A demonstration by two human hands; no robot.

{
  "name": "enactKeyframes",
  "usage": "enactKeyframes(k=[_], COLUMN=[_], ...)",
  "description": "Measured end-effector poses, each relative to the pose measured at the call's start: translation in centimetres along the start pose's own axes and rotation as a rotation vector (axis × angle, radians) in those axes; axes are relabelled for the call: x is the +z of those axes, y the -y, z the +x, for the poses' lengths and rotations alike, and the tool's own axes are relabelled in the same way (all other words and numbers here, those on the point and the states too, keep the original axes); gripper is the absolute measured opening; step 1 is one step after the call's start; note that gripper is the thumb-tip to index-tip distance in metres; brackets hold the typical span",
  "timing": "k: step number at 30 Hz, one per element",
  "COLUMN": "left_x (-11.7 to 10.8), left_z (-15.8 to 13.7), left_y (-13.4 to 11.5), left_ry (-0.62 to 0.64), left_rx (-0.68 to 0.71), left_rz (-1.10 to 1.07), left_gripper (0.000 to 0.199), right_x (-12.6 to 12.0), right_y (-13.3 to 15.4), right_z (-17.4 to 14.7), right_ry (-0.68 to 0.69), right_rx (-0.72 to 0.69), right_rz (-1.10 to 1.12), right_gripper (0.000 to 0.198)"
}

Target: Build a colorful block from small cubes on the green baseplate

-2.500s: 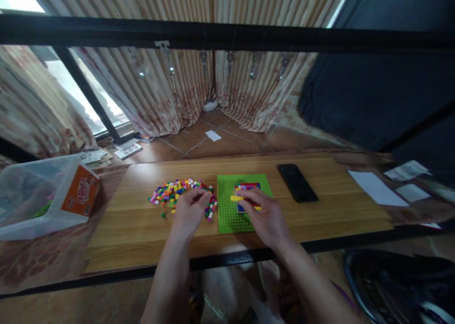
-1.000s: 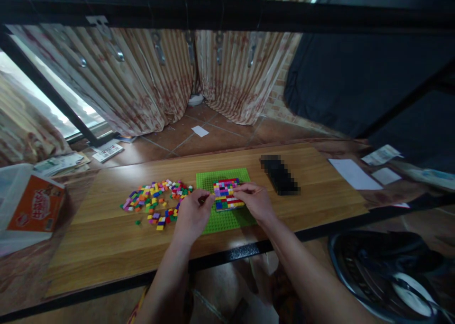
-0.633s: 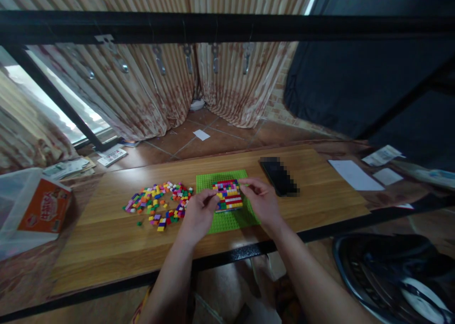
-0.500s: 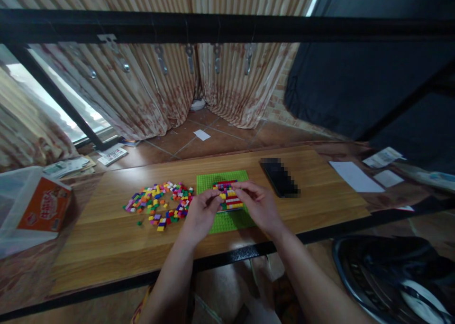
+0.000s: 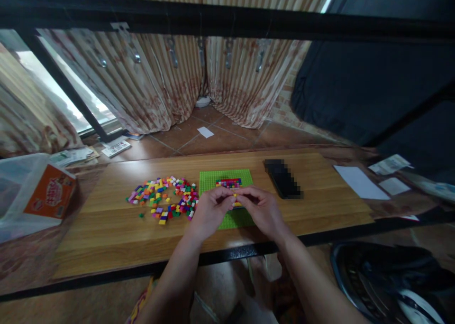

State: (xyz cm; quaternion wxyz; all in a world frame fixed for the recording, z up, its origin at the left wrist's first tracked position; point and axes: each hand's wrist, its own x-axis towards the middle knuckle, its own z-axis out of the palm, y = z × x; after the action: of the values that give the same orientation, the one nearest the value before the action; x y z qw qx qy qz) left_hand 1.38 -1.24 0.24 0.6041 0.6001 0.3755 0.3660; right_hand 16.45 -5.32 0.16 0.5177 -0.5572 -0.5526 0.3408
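A green baseplate (image 5: 209,182) lies on the wooden table (image 5: 106,238) in front of me. A flat block of coloured bricks (image 5: 229,182) is built on it, and my hands hide its near part. My left hand (image 5: 209,211) and my right hand (image 5: 263,211) meet over the block, fingers curled. Their fingertips pinch a small yellow brick (image 5: 235,197) right above it. A loose pile of small coloured bricks (image 5: 161,201) is spread to the left of the plate, just beyond my left hand.
A dark phone (image 5: 283,178) lies right of the baseplate. White papers (image 5: 360,182) sit at the table's right end. A clear plastic bag with an orange box (image 5: 51,191) is off the left end. A black round object (image 5: 391,281) is low on the right.
My hands have come together over the brick block and now cover its near half. Earlier they were apart at its two sides. The view has shifted slightly.
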Motion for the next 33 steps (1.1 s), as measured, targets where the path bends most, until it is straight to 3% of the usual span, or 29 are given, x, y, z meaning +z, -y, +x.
enactKeyframes(k=[5, 9, 12, 16, 26, 29, 33], left_x=[-0.7, -1.8, -1.6, -0.7, -0.3, -0.3, -0.4], left_z=[0.5, 0.7, 0.6, 0.6, 0.8, 0.8, 0.8], left_y=[0.5, 1.1, 1.0, 0.4, 0.2, 0.2, 0.4], left_ry=[-0.263, -0.425, -0.412, -0.342, -0.344, -0.342, -0.341], left_rx=[0.007, -0.07, -0.146, -0.183, -0.223, -0.232, -0.211], left_rz=[0.154, 0.422, 0.558, 0.645, 0.678, 0.674, 0.66], left_gripper=[0.02, 0.025, 0.033, 0.029, 0.028, 0.031, 0.03], right_x=[-1.8, -1.9, -1.0, 0.0, -0.5, -0.4, -0.5], right_y=[-1.1, -1.8, -1.8, -1.8, -3.2, -3.3, -3.3], right_z=[0.7, 1.2, 1.2, 1.1, 1.4, 1.6, 1.9], right_ry=[-0.285, -0.316, -0.301, -0.296, -0.229, -0.251, -0.25], right_rx=[0.147, 0.185, 0.171, 0.176, 0.236, 0.295, 0.475], right_rz=[-0.135, -0.266, -0.305, -0.318, -0.124, 0.001, 0.201], right_gripper=[0.018, 0.019, 0.018, 0.018, 0.025, 0.024, 0.026])
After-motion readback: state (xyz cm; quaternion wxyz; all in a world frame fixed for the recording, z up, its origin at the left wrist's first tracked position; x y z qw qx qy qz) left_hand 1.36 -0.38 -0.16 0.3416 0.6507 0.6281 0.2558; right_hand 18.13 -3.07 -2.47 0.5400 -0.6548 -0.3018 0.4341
